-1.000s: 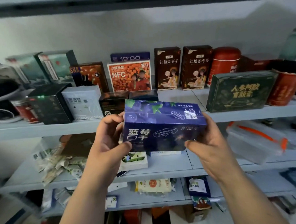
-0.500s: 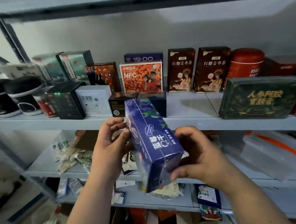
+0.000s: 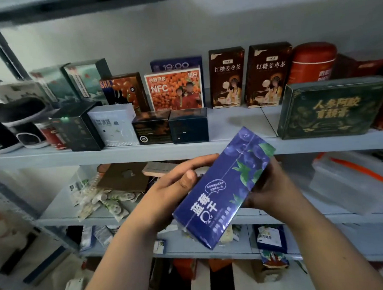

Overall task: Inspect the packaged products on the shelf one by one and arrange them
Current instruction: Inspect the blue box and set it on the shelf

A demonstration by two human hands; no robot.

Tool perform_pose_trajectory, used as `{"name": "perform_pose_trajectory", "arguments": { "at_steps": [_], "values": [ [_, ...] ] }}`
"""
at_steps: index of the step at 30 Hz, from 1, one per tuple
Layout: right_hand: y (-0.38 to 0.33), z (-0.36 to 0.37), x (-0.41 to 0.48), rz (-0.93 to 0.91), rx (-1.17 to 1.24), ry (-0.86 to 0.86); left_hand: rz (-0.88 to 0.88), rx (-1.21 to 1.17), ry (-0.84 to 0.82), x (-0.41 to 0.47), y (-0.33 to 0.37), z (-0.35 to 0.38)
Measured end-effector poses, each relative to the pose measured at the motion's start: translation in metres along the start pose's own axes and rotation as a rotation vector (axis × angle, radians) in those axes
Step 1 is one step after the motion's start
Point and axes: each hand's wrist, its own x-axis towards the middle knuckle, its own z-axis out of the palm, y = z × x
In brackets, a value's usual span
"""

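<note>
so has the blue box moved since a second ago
Yes: the blue box has swung from level along the top shelf edge to slanting down-left below it.

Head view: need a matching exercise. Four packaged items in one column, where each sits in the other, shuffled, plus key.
Things
1. blue box
2. dark green box
3. red canister
4. orange NFC box

Places
A. back row, just right of the two brown tea boxes
B. front edge of the shelf, far right
C. tilted in front of the shelf, held by the left hand and right hand
D. back row, just in front of the 19:00 box

Pairs: 1-C, 2-B, 3-A, 4-D
</note>
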Motion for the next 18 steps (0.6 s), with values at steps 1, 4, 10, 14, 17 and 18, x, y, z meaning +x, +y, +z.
{"name": "perform_pose_trajectory", "arguments": {
  "at_steps": [1,4,10,14,17,18],
  "values": [
    [0.001,-0.003,-0.001,-0.015,0.045,0.042,-0.003,-0.033,0.009,0.0,0.0,-0.002],
    [0.0,-0.013,-0.002,-0.058,0.1,0.054,0.006,-0.146,0.042,0.002,-0.008,-0.01],
    [0.011,-0.025,-0.016,0.094,0.077,-0.059,-0.095,-0.131,0.001,0.002,-0.009,-0.002],
    [0.006,-0.028,-0.022,0.083,0.03,-0.046,-0.076,-0.224,0.015,0.001,-0.017,-0.005],
    [0.01,-0.035,-0.021,0.051,0.036,0.063,-0.023,-0.353,0.141,0.001,-0.025,-0.014],
    [0.014,-0.037,-0.019,0.035,0.032,0.104,0.002,-0.369,0.161,0.001,-0.027,-0.017]
  ]
}}
